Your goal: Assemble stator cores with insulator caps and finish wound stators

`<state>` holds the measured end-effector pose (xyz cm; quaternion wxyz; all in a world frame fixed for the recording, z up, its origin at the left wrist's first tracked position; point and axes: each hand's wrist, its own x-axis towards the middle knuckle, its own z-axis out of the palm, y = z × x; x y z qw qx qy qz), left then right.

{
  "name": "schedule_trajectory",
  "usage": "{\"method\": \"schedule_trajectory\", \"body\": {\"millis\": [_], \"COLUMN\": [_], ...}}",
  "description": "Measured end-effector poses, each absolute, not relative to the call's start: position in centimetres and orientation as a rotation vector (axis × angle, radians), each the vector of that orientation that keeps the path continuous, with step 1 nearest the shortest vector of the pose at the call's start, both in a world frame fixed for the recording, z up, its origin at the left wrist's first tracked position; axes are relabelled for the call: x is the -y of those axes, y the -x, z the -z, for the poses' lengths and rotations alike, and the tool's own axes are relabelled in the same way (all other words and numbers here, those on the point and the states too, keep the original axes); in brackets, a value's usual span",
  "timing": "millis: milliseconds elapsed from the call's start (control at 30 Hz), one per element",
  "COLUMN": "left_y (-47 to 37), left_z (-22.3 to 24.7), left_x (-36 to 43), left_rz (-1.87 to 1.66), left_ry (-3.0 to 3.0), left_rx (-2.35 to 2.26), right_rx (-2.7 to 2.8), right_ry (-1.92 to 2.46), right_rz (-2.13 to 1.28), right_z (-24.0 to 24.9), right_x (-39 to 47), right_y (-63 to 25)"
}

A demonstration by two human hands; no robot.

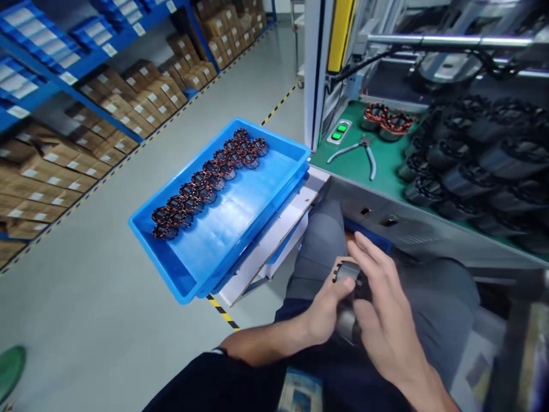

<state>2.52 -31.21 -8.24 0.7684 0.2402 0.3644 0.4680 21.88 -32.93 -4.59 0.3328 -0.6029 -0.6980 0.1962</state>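
Floor: pale grey concrete (86, 320) with a yellow-and-black striped line running past the racks; blue shelving (64, 74) on the left carries rows of brown cartons (141, 86)
Bench: green-topped worktable (364, 166) at upper right; pliers (358, 150) lie on it beside a pair of lit green buttons (338, 132); two copper-wound stators (386, 119) stand behind the pliers; a heap of dark stator cores (480, 154) fills the right side, blurred
Tray: blue plastic tray (240, 229), tilted, resting on a stack of white boards (274, 240) just left of the person's knee; a double row of wound stators (206, 180) lines its far-left edge
Held part: dark slotted stator core (349, 274) over the lap, between both hands, below the bench edge
Left hand (326, 312): fingers curled under and around the core's near side; thumb pressed against its toothed rim
Right hand (384, 303): lies over the core from the right; fingers loosely spread, fingertips touching its top and side
Lap: grey trousers (326, 240); dark sleeve on the left forearm
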Motion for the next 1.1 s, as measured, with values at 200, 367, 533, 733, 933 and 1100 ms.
{"method": "schedule_trajectory", "body": {"millis": [200,367,533,733,933,1100], "left_y": [7.5,17.5,22.7,25.2,27.1,29.6], "left_z": [5.0,2.0,4.0,6.9,6.5,5.4], "left_x": [24.7,16.7,12.8,17.3,22.2,26.4], "left_rz": [-1.008,-0.767,-0.381,-0.062,0.042,0.06], "left_ry": [-0.838,-1.572,-1.735,-1.742,-1.712,-1.622], "left_rx": [-0.982,-1.674,-1.918,-1.995,-1.967,-1.946], "right_rx": [1.874,1.962,2.119,2.121,2.242,2.277], "right_ry": [1.613,1.618,1.51,1.522,1.48,1.42], "right_rz": [-0.602,-0.904,-1.24,-1.385,-1.231,-1.16], "right_z": [7.5,12.3,16.5,17.8,17.7,16.6], "right_x": [31.2,34.0,36.8,35.4,30.5,27.9], "right_y": [-24.5,-29.8,-31.2,-32.2,-35.3,-35.1]}}
